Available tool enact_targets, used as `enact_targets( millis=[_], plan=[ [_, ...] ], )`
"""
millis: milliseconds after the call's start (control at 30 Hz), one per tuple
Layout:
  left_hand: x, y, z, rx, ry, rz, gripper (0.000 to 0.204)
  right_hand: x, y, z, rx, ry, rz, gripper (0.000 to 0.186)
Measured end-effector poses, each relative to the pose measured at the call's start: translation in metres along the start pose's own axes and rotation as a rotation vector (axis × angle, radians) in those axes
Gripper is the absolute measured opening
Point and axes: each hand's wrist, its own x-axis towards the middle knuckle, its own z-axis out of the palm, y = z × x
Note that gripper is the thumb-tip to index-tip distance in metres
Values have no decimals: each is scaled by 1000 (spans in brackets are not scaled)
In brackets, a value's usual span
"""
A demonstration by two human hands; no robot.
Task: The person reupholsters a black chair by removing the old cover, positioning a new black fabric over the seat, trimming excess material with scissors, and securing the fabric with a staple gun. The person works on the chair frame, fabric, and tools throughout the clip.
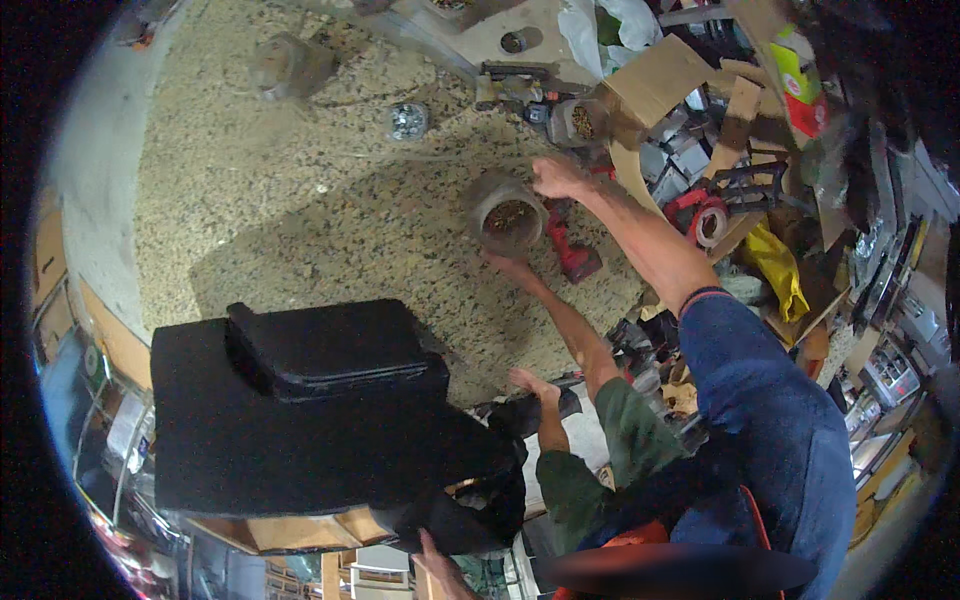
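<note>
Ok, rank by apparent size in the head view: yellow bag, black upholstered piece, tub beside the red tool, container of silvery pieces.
1. Black upholstered piece
2. Yellow bag and tub: too alike to rank
3. Container of silvery pieces

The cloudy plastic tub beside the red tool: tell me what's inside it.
Through the open top of the tub, loose small brownish pieces show, too small to identify surely. Whatever lies beneath that top layer is covered by it.
</note>
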Motion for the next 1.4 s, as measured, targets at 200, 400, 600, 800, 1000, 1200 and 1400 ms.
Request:
enact_targets(
  millis=[200, 400, 600, 800, 1000, 1200, 1400],
  plan=[
    [66, 28, 54, -96, 45, -129, 71, 115, 19, -19, -194, -93, 151, 46],
    [94, 25, 52, -9, 301, -175, 68, 174, 25, -26, -278, -115, 196, 65],
    [104, 35, 61, -3, 200, -243, 66, 212, 61, 2, -421, -12, 166, 74],
    [113, 38, 67, 280, 403, -371, 66, 207, 23, -38, -547, -136, 128, 49],
    [121, 46, 57, 348, 63, -459, 58, 129, -112, -147, -361, -80, 34, 28],
    [91, 26, 19, -368, -126, -205, 42, -29, -281, -264, 1358, -228, 584, 22],
    [50, -50, -64, -277, 628, -385, 57, -86, -496, -304, 1842, -125, 329, 22]
  ],
)
